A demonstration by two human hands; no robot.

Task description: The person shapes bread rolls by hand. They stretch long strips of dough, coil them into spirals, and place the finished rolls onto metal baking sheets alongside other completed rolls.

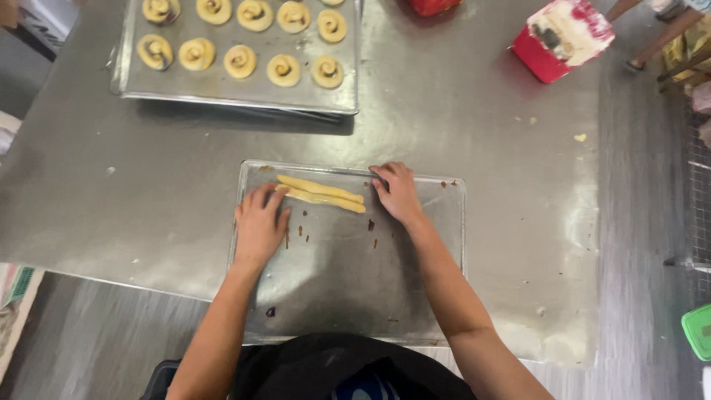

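Grip, left hand (pixel 259 226): mine, palm down, fingers spread flat and released, grasping nothing; fingertips touch the near left end of the dough strips (pixel 322 194). Forearm bare, running in from the lower left.

Grip, right hand (pixel 398 194): mine, palm down, fingers loosely curved and released, not clenched; fingertips rest just at the right end of the same strips. Forearm bare, angled in from the lower right.

Dough strips: two long, thin, pale yellow rolls, soft and matte, lying side by side and touching, slightly slanted, between my two hands on the upper part of the near tray (pixel 437 244).

Near tray: flat, rectangular, dull grey metal with a low rim; scattered dark brown crumbs and smears on it.

Bench (pixel 474 126): brushed steel, reflective, with a few pale crumbs.

Far tray (pixel 244 92): metal sheet at the top left, well apart from my hands, carrying rows of round spiral buns (pixel 240 61), pale yellow with darker swirls.

Red container (pixel 561 38): boxy, pale-topped, tilted, at the upper right.

Green lid (pixel 698 331): at the right edge, off the bench.
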